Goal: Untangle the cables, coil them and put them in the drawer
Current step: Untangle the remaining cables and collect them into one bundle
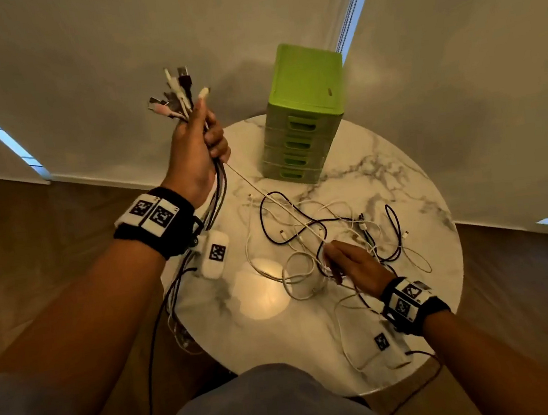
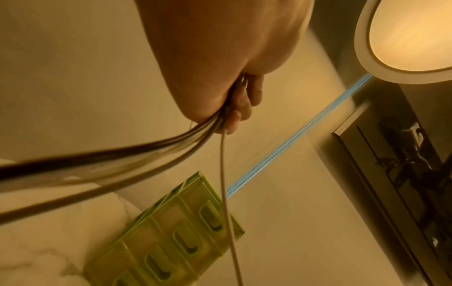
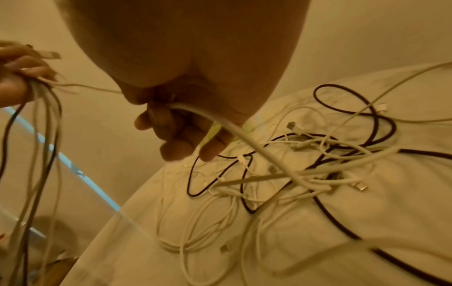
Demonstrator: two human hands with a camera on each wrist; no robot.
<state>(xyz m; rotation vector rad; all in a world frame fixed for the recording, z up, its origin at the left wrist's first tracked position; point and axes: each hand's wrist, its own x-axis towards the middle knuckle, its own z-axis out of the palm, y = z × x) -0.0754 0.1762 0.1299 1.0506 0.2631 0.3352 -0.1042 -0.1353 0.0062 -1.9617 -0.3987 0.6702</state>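
- Your left hand, upper centre-left of the head view, is gripping a bundle of cables in a fist, plugs sticking up above it.
- Your right hand, lower right of centre, is pinching a white cable out of the tangled pile on the marble table.
- The green drawer unit is standing at the table's far edge, drawers closed.
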